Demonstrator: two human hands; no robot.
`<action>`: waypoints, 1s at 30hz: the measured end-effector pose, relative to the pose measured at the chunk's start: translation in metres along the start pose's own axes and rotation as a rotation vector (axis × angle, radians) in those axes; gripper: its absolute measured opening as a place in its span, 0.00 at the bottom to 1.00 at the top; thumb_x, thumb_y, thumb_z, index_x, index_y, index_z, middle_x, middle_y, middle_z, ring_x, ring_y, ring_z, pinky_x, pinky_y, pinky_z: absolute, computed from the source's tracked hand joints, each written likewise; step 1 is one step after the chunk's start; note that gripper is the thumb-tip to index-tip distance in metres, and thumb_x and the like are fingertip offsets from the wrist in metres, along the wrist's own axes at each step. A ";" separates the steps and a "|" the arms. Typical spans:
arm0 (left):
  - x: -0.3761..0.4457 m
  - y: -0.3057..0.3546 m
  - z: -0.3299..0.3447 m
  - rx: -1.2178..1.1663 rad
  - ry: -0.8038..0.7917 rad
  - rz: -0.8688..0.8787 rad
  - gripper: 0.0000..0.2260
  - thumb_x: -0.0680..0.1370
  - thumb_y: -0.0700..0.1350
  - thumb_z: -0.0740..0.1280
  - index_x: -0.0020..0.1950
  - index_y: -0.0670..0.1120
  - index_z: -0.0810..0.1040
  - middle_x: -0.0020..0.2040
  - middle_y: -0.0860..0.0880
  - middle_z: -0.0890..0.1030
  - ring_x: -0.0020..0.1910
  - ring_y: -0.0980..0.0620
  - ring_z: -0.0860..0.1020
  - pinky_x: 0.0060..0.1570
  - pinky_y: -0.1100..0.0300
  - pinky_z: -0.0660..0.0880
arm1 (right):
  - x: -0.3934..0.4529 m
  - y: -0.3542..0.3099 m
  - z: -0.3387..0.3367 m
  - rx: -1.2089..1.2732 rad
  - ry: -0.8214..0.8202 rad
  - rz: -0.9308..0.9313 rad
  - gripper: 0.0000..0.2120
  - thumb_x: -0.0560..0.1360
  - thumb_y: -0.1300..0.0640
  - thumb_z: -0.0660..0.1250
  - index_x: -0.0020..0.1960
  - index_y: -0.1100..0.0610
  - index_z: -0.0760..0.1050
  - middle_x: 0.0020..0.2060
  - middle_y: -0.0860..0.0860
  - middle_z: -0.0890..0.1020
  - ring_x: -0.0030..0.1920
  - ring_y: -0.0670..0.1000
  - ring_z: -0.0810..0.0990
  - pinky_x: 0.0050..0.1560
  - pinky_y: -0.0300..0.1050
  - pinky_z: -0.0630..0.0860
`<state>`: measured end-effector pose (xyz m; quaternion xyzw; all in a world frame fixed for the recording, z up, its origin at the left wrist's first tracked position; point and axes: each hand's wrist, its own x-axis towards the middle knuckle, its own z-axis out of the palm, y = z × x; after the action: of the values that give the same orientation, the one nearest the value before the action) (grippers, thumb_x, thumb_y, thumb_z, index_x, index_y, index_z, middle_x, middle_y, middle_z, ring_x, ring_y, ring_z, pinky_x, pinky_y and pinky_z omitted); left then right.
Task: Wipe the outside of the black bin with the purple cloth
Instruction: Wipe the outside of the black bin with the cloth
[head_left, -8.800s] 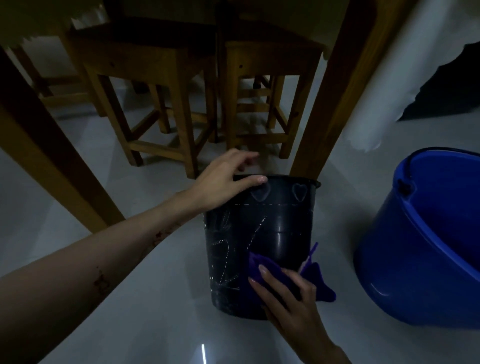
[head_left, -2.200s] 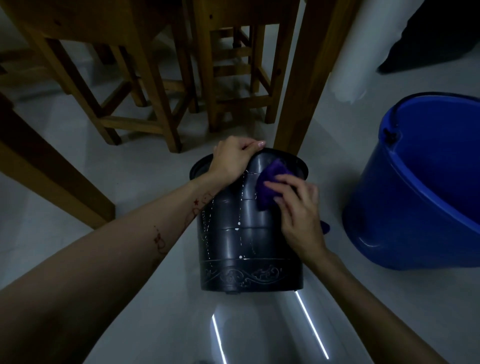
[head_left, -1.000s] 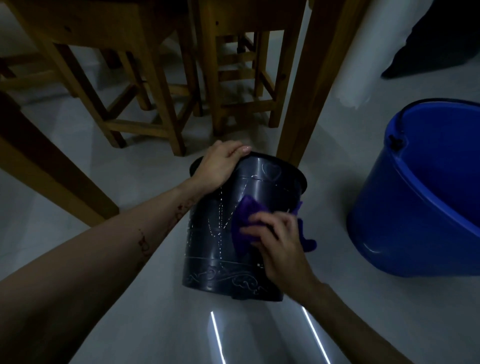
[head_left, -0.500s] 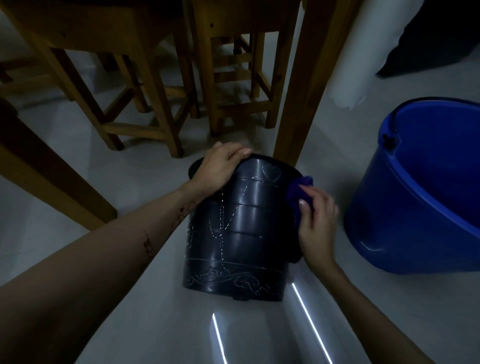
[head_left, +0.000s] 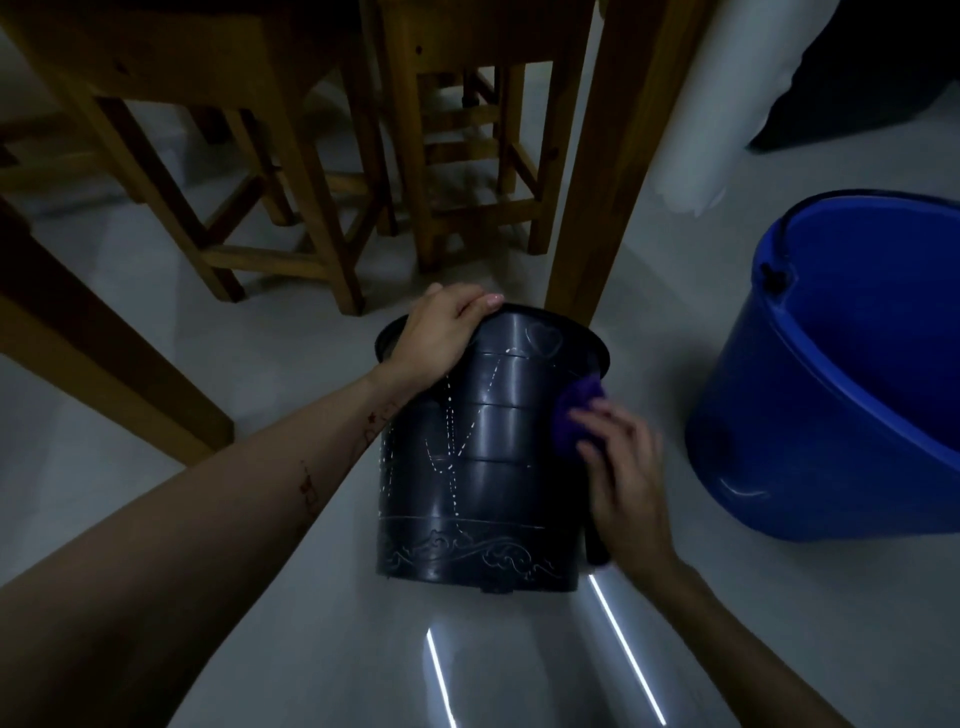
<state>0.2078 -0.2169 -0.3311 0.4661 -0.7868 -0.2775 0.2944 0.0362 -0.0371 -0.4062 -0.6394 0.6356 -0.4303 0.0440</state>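
Step in hand: wiping right side of black bin (head_left: 483, 467), tilted on floor. Left hand (head_left: 441, 338), fingers curled over rim, steadies it. Right hand (head_left: 623, 467) w/ fingers together presses purple cloth (head_left: 576, 415) to wall. Next: rotate bin, cover unwiped faces.

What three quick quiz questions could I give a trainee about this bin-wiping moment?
1. True or false: the left hand grips the rim of the black bin.
2. Where is the purple cloth? A) in the blue bucket B) pressed on the bin's right side by the right hand C) on the floor
3. Fill in: the bin is tilted, its open top facing ____ from the person.

Key: 1 true; 2 B; 3 away.
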 end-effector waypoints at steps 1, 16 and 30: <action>0.000 0.001 0.001 -0.009 -0.004 0.002 0.14 0.82 0.52 0.61 0.50 0.45 0.81 0.47 0.51 0.81 0.48 0.53 0.69 0.45 0.62 0.60 | 0.014 0.003 0.003 0.015 0.026 0.092 0.16 0.80 0.52 0.56 0.67 0.47 0.69 0.65 0.54 0.70 0.61 0.55 0.68 0.63 0.44 0.65; -0.003 -0.004 -0.001 0.034 0.014 -0.084 0.16 0.82 0.54 0.60 0.50 0.44 0.81 0.49 0.45 0.81 0.52 0.48 0.74 0.49 0.57 0.67 | -0.074 -0.021 0.006 -0.020 -0.169 -0.282 0.23 0.72 0.61 0.67 0.64 0.43 0.72 0.67 0.44 0.71 0.56 0.54 0.67 0.60 0.43 0.67; -0.012 -0.023 -0.019 -0.314 -0.154 -0.225 0.11 0.83 0.53 0.58 0.47 0.51 0.77 0.44 0.55 0.79 0.46 0.57 0.77 0.51 0.60 0.71 | 0.072 -0.012 0.011 0.010 0.092 0.192 0.15 0.80 0.59 0.60 0.65 0.50 0.74 0.65 0.55 0.70 0.62 0.52 0.64 0.60 0.45 0.63</action>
<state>0.2396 -0.2183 -0.3372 0.4769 -0.6971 -0.4624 0.2697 0.0393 -0.1016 -0.3704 -0.5551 0.6932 -0.4560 0.0589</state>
